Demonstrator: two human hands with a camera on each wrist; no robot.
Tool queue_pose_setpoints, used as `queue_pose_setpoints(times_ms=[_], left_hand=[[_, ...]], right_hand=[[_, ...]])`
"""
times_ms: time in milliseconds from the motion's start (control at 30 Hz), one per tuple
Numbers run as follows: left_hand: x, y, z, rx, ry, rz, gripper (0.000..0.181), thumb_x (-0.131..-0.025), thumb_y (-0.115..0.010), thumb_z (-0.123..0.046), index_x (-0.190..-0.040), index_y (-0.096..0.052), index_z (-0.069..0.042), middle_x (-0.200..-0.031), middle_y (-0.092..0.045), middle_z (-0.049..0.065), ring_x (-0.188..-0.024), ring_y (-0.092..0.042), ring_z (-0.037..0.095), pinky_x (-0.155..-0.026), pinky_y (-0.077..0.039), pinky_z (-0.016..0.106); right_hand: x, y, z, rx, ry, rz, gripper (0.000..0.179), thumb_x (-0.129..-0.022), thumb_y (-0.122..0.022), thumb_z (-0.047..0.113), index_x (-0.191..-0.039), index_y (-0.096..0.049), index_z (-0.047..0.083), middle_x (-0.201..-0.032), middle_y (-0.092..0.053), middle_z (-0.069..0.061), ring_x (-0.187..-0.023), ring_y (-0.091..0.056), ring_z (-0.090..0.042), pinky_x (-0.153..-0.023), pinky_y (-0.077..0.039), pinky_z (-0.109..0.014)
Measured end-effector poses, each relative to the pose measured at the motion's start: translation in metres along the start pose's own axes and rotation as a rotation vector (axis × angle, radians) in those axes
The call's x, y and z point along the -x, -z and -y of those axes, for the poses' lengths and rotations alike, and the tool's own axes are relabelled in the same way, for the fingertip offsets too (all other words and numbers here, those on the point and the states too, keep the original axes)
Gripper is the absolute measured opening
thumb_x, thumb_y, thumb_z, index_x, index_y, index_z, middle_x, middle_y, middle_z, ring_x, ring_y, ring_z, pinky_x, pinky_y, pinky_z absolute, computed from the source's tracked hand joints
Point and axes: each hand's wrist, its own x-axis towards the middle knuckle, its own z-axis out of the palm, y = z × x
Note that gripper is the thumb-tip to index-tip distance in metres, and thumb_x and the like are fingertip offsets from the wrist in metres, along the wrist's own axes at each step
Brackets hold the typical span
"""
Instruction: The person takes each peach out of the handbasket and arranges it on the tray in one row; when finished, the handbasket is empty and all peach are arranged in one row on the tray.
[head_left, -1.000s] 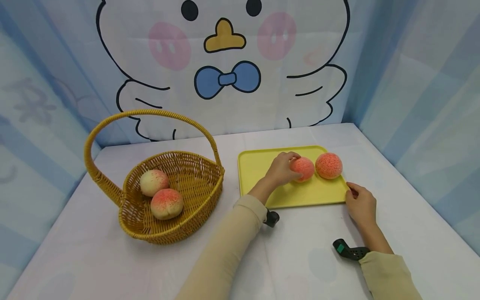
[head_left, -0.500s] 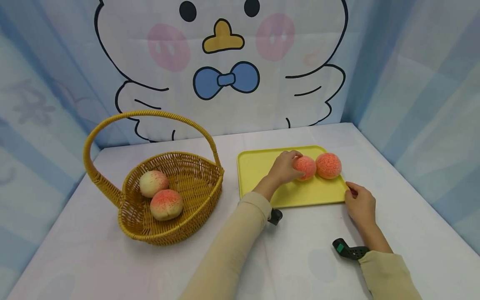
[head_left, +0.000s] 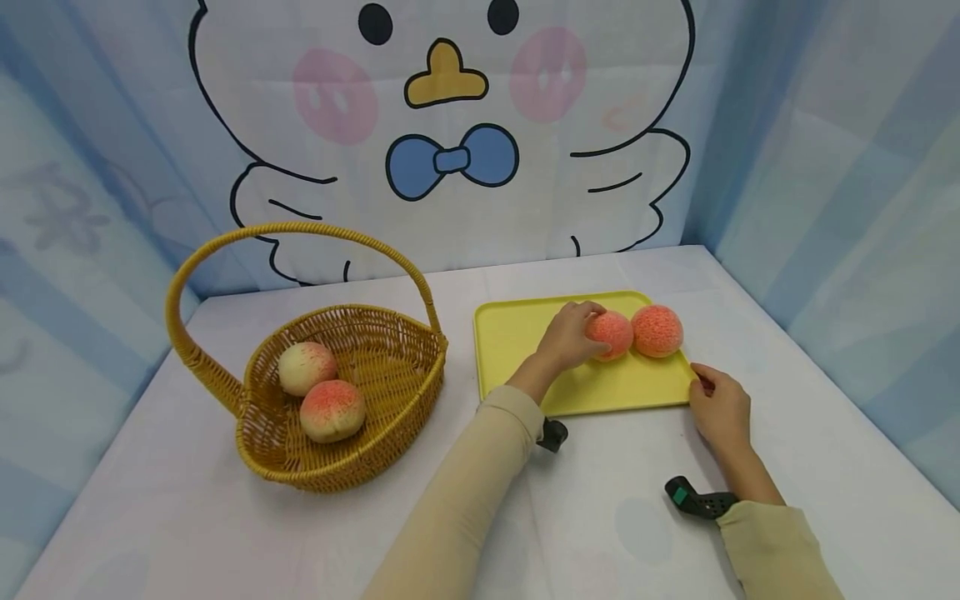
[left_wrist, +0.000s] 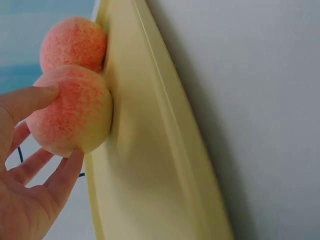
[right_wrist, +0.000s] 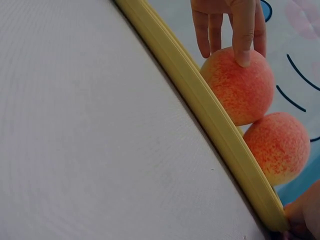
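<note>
My left hand (head_left: 572,337) holds a pink-red peach (head_left: 612,335) on the yellow tray (head_left: 517,329), thumb on one side and fingers on the other. In the left wrist view this peach (left_wrist: 75,112) shows a paler underside resting at the tray floor. Right beside it, toward the tray's right end, sits a second peach (head_left: 657,331). At the front right corner of the tray my right hand (head_left: 722,408) pinches the rim, its fingertips partly hidden. The right wrist view catches the tray's outer side (right_wrist: 200,100) with both peaches beyond it.
A wicker basket (head_left: 408,425) with a tall arched handle stands on the left of the white table (head_left: 570,517). Inside lie a pale peach (head_left: 306,367) and a redder peach (head_left: 332,411). A printed curtain (head_left: 637,208) hangs behind the table.
My left hand has shifted slightly to the right with its peach, closing the gap to the second peach. The right hand has stayed at the tray corner.
</note>
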Motion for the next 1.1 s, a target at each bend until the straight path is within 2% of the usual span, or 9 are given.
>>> queue_pose_setpoints(times_ms=[200, 333, 467, 700, 967, 1100], left_hand=[[0.006, -0.004, 0.000, -0.002, 0.004, -0.036, 0.062, -0.078, -0.074, -0.028, -0.133, -0.047, -0.019, -0.125, -0.047, 0.004, -0.109, -0.047, 0.019, -0.085, -0.044, 0.027], [0.013, 0.003, -0.002, 0.045, 0.002, -0.075, 0.072, -0.075, -0.076, -0.027, -0.138, -0.041, -0.020, -0.129, -0.043, 0.008, -0.114, -0.045, 0.023, -0.084, -0.045, 0.030], [0.023, 0.019, -0.002, 0.076, -0.051, -0.098, 0.071, -0.076, -0.075, -0.025, -0.138, -0.040, -0.020, -0.131, -0.042, 0.008, -0.115, -0.045, 0.021, -0.086, -0.043, 0.030], [0.042, 0.048, -0.001, 0.103, -0.097, -0.117, 0.069, -0.077, -0.075, -0.024, -0.137, -0.041, -0.018, -0.126, -0.045, 0.006, -0.105, -0.046, 0.018, -0.076, -0.043, 0.025], [0.066, 0.081, -0.004, 0.157, -0.182, -0.145, 0.064, -0.079, -0.074, -0.019, -0.135, -0.044, -0.013, -0.124, -0.047, 0.008, -0.111, -0.047, 0.021, -0.082, -0.045, 0.027], [0.082, 0.097, -0.004, 0.196, -0.183, -0.162, 0.060, -0.079, -0.073, -0.017, -0.133, -0.046, -0.012, -0.127, -0.046, 0.008, -0.113, -0.046, 0.021, -0.086, -0.045, 0.034]], right_hand=[[-0.001, 0.001, 0.000, 0.015, 0.005, -0.001, 0.037, -0.092, -0.039, 0.002, -0.125, -0.047, -0.013, -0.117, -0.051, -0.031, -0.102, -0.049, -0.038, -0.084, -0.042, -0.047], [-0.002, 0.001, 0.001, 0.016, -0.004, 0.004, 0.037, -0.092, -0.039, 0.002, -0.126, -0.047, -0.012, -0.117, -0.051, -0.030, -0.101, -0.049, -0.038, -0.083, -0.043, -0.047], [-0.002, 0.002, 0.001, 0.018, -0.019, 0.003, 0.037, -0.093, -0.039, 0.002, -0.126, -0.047, -0.012, -0.117, -0.051, -0.030, -0.101, -0.049, -0.037, -0.083, -0.043, -0.046], [-0.001, 0.004, 0.000, 0.012, -0.009, 0.007, 0.038, -0.092, -0.039, 0.002, -0.126, -0.047, -0.013, -0.115, -0.051, -0.031, -0.101, -0.048, -0.038, -0.084, -0.042, -0.047], [-0.002, -0.001, -0.002, 0.015, -0.017, 0.008, 0.038, -0.092, -0.039, 0.003, -0.126, -0.046, -0.012, -0.117, -0.051, -0.030, -0.101, -0.048, -0.038, -0.083, -0.042, -0.046], [-0.003, -0.003, -0.001, 0.011, -0.007, 0.011, 0.038, -0.092, -0.039, 0.003, -0.126, -0.046, -0.012, -0.117, -0.051, -0.031, -0.101, -0.048, -0.038, -0.083, -0.042, -0.046]])
